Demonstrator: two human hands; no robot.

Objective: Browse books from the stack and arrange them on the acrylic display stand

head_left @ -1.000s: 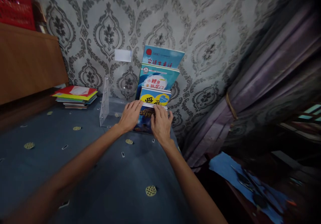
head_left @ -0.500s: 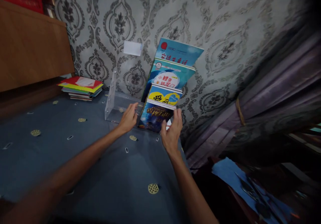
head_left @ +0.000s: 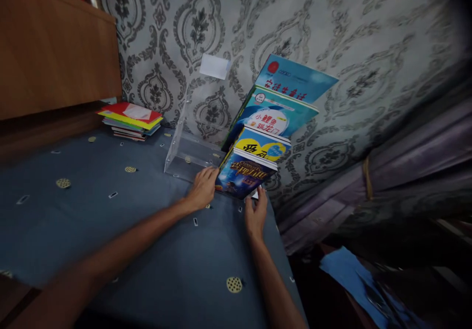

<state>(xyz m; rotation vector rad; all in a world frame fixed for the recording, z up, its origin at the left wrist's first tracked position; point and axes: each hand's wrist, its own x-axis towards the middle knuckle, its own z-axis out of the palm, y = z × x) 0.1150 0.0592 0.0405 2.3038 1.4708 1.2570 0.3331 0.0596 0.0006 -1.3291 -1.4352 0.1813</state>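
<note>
A clear acrylic tiered stand (head_left: 176, 144) holds upright books in stepped rows on its right side. At the front is a dark blue book (head_left: 241, 176) with gold lettering. Behind it rise a yellow-and-blue book (head_left: 254, 144), a teal book (head_left: 271, 115) and a taller blue book (head_left: 295, 77). My left hand (head_left: 203, 187) rests its outstretched fingertips at the dark blue book's lower left edge. Below that book's right corner is my right hand (head_left: 256, 213), thumb and fingers apart, by a small white patch I cannot identify; whether it touches the stand is unclear.
A pile of books and papers (head_left: 132, 120) lies at the back left, beside a wooden cabinet (head_left: 59, 48). A patterned wall stands behind. To the right hang a tied curtain (head_left: 332, 201) and, lower, a blue cloth (head_left: 350, 275) with dark items.
My left hand has moved right to the dark blue book's edge. My right hand has dropped from its right side to below its corner. The view has shifted, and the books appear more tilted.
</note>
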